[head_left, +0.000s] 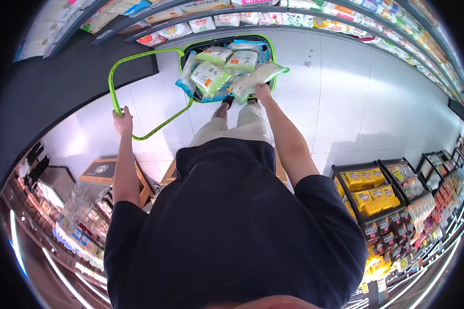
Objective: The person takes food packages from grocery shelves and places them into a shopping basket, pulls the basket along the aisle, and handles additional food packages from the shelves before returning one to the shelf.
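Note:
A dark shopping basket (272, 45) with a green rim stands on the floor at my feet. Its green handle (112, 85) is swung out to the left, and the fingers of my left hand (122, 122) are wrapped round it. Plastic packages with white labels (210, 77) fill the basket, some with blue or green edges. At the basket's right front, my right hand (262, 91) is closed on the edge of a clear, green-edged plastic package (258, 77) that lies on top of the others. What is inside that package is hard to make out.
Shelves of bagged goods (227, 19) curve along the far side, just beyond the basket. Yellow packages (371, 188) sit in a dark display rack (357, 219) behind me on the right. A wooden stand (105, 170) is at the left, and pale floor tiles (345, 98) stretch to the right.

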